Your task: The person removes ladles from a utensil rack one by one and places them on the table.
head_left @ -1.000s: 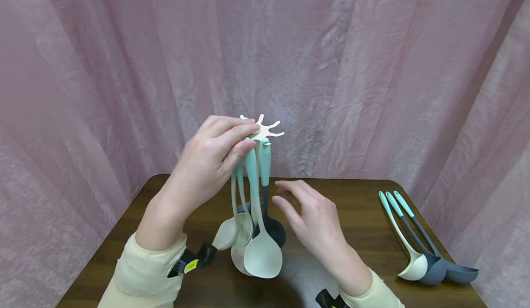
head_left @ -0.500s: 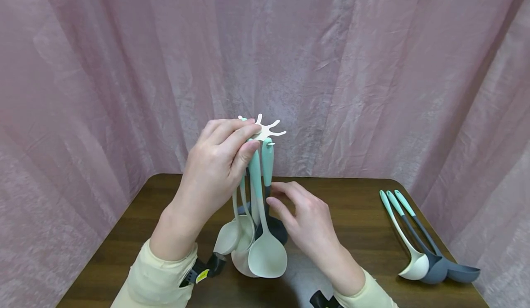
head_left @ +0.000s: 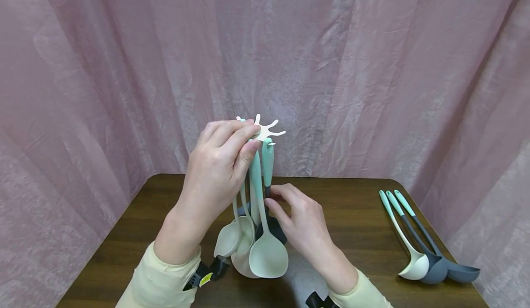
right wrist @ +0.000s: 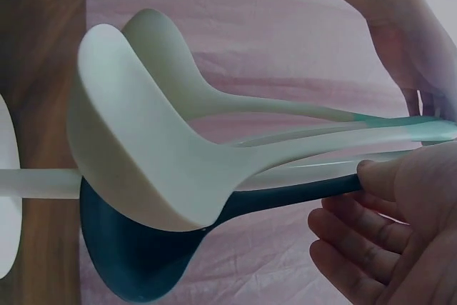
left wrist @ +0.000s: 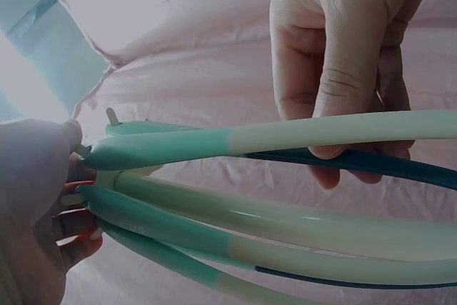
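A white utensil stand (head_left: 266, 133) with a star-shaped hook top rises in the middle of the table. Several ladles with mint handles hang from it. My left hand (head_left: 217, 160) grips the stand's top, fingers over it and thumb on the near side, covering some handle ends. Below, my right hand (head_left: 304, 220) pinches the shaft of a dark blue ladle (right wrist: 143, 255) between thumb and fingers. That ladle's mint end still sits on a hook. A cream ladle (head_left: 269, 257) hangs in front, partly covering the dark bowl. Another cream ladle (head_left: 227, 240) hangs at the left.
On the right of the brown table (head_left: 352, 248) lie a cream ladle (head_left: 414, 265) and two dark ladles (head_left: 461, 273), side by side. A pink curtain (head_left: 314, 68) hangs behind the table. The stand's pole (right wrist: 39, 183) and white base (right wrist: 7, 198) show in the right wrist view.
My right hand has moved left onto the dark ladle's shaft and taken hold of it. My left hand and the hanging ladles have shifted slightly to the right.
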The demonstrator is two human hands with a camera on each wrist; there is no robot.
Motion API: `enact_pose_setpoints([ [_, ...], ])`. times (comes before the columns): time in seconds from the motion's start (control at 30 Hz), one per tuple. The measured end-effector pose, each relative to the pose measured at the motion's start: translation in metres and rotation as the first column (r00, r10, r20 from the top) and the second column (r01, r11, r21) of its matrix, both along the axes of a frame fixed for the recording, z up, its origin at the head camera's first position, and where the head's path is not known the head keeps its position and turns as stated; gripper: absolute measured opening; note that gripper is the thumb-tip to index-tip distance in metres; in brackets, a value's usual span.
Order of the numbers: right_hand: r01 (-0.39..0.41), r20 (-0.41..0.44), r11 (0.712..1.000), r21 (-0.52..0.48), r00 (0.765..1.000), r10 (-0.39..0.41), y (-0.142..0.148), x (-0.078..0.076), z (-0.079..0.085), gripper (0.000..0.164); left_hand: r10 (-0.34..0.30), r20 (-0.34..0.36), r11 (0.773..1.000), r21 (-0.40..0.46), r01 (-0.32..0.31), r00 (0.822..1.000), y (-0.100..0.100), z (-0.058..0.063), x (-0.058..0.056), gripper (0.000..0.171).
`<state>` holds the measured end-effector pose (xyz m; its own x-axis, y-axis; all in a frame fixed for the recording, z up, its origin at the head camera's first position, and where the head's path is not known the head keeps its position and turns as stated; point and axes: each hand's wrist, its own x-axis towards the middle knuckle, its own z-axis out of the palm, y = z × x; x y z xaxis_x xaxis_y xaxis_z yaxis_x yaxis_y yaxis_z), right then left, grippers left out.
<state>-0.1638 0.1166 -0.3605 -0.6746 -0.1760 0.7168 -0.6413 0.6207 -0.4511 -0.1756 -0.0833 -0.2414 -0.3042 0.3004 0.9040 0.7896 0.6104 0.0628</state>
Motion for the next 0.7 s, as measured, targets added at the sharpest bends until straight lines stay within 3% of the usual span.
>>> enact_pose_setpoints([
  [0.17, 0.004, 0.003, 1.0, -0.004, 1.0, -0.004, -0.0016, -0.0015, -0.0015, 0.018, 0.004, -0.001, 1.0, 0.005, -0.004, 1.0, 0.0007, -0.0006, -0.0007, 0.043],
  [0.4, 0.009, 0.041, 1.0, -0.001, 0.999, -0.009, -0.0033, -0.0018, -0.0034, 0.019, 0.006, 0.006, 1.0, 0.012, -0.006, 1.0, 0.0009, -0.0011, -0.0005, 0.03],
  [0.7, 0.002, 0.034, 1.0, -0.002, 0.999, -0.002, -0.004, -0.0025, -0.0072, 0.018, 0.01, 0.013, 1.0, 0.015, -0.011, 1.0, 0.0011, -0.0016, 0.0, 0.029],
])
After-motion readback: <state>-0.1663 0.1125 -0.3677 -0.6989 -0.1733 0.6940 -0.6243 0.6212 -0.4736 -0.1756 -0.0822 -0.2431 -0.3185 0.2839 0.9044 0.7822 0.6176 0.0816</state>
